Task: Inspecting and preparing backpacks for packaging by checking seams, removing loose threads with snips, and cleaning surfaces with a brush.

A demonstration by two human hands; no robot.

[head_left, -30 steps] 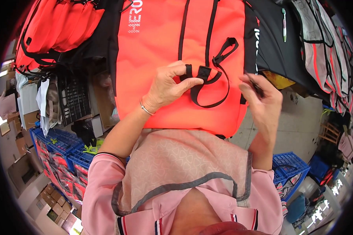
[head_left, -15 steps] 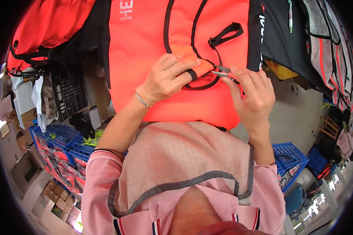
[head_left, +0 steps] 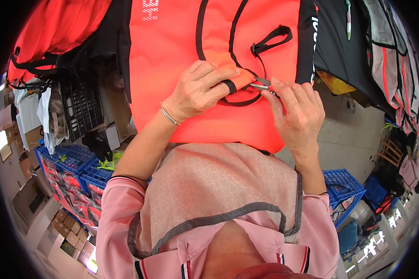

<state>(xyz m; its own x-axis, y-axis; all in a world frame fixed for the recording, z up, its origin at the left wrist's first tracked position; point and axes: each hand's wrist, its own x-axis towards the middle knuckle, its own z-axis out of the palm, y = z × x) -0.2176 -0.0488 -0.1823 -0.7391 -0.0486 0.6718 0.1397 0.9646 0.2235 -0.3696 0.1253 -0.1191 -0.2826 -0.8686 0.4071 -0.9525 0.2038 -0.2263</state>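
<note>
My left hand (head_left: 198,90) pinches the black strap (head_left: 229,87) on the orange bag (head_left: 219,42), which hangs in the upper middle of the frame. My right hand (head_left: 295,109) grasps small metal snips (head_left: 261,84), their tip touching the strap. The bag's lower edge lies just above my apron (head_left: 209,186). Blue crates (head_left: 342,183) stand at lower right, well apart.

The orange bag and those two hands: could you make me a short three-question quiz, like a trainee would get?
1. True or false: the left hand pinches a black strap on the orange bag.
2. What does the right hand hold? A) a small metal snipping tool B) a marker pen C) nothing
3. What colour are the crates on the floor?

Key: 1 true; 2 A; 3 blue.
</note>
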